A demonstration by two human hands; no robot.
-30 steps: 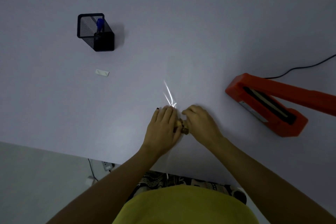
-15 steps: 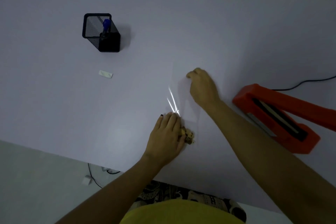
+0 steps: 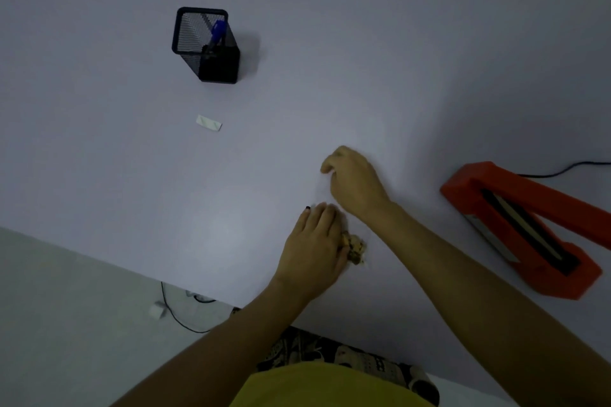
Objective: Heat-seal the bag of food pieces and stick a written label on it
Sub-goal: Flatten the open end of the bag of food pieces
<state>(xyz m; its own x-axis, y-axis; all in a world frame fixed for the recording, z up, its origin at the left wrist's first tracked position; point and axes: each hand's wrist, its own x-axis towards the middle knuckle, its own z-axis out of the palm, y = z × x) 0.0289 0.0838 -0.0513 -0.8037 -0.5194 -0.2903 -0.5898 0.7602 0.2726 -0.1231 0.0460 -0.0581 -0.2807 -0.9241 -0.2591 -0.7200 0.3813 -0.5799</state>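
A clear plastic bag (image 3: 322, 193) lies flat on the white table and is hard to make out. Brown food pieces (image 3: 356, 246) sit in its near end. My left hand (image 3: 315, 248) lies palm down on that end, holding the bag against the table and covering part of the food. My right hand (image 3: 353, 180) is just beyond it at the bag's far end, fingers curled down onto the plastic. An orange heat sealer (image 3: 515, 225) stands open at the right. A small white label (image 3: 209, 122) lies at the far left.
A black mesh pen holder (image 3: 205, 43) with a blue pen (image 3: 217, 30) stands at the back left. The sealer's black cable (image 3: 562, 171) runs off to the right. The table's near edge (image 3: 132, 269) runs diagonally at the lower left, with floor and cables below.
My right hand left the food end, slid away along the bag to its far end, and now stays there. My left hand has kept pressing on the food end.
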